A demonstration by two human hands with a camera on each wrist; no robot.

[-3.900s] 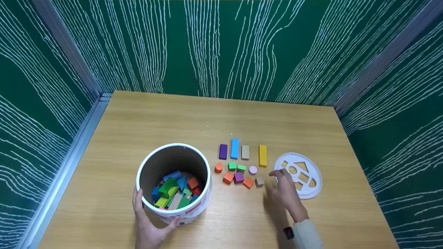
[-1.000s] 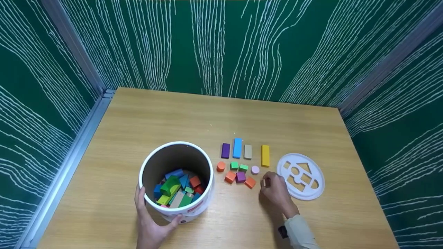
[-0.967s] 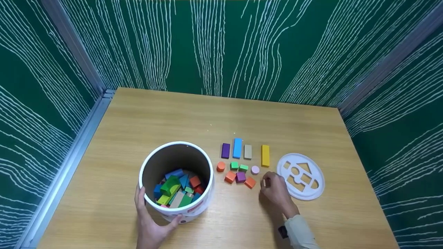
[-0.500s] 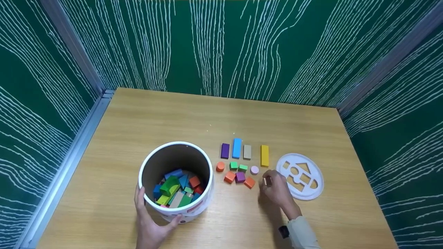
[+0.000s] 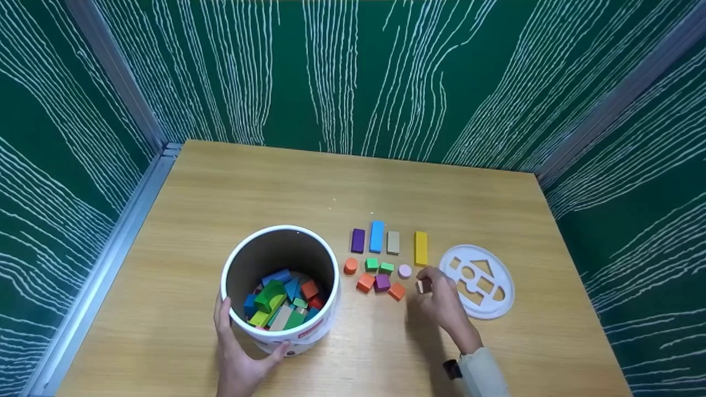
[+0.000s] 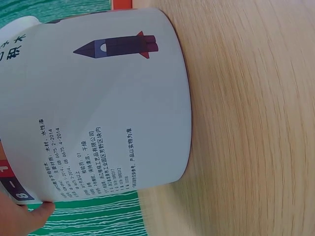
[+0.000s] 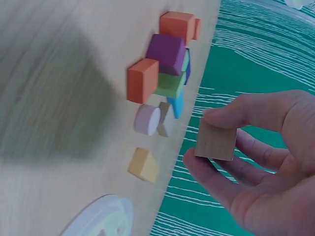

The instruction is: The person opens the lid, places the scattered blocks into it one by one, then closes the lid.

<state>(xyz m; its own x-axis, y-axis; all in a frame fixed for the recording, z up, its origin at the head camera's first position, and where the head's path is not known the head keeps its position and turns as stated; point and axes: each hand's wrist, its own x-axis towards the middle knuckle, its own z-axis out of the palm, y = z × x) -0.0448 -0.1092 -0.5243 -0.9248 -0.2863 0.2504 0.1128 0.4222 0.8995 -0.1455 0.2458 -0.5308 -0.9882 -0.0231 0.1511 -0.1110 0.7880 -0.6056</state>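
Note:
My left hand (image 5: pixel 240 361) grips the near left side of a white round bucket (image 6: pixel 113 88), fingers on its left wall and thumb at the front. Inside the bucket lie several coloured wooden blocks, among them a green arch (image 5: pixel 270 296). Between the thumb and fingertips of my right hand (image 5: pixel 444 303) is a small plain wooden cube (image 7: pixel 215 140), pinched and held over the table. Left of that hand sit an orange cube (image 5: pixel 397 291), a purple cube (image 5: pixel 381 283) and a lilac cylinder (image 5: pixel 405 271).
A white lid (image 5: pixel 497 310) with shaped holes lies right of the right hand. Farther back stand a purple block (image 5: pixel 358 241), a blue block (image 5: pixel 376 237), a beige block (image 5: pixel 392 242) and a yellow block (image 5: pixel 421 248). Green patterned panels (image 5: pixel 386 82) enclose the table.
The plain cube stood on the table at first; my right hand has taken hold of it and lifted it, turning it a little. My left hand keeps its place on the bucket.

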